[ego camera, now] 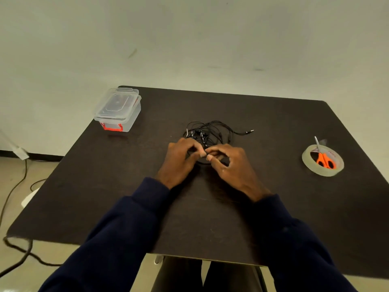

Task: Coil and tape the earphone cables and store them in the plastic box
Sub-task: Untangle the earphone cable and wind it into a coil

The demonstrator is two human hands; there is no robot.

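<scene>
The tangled earphone cables (207, 133) lie on the worktop (263, 207) just beyond the curled fingers (203, 153), left hand (181, 159) and right hand (229, 165) each pinching a strand; light, limp and snag-prone, they are probably best held near a plug.

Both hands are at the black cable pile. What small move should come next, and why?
Probably draw one cable free of the pile to start coiling. The left hand and right hand pinch a strand at the near edge of the earphone cables, which lie tangled. The tape roll, with the scissors on it, lies at the right; the plastic box has its lid on.
</scene>
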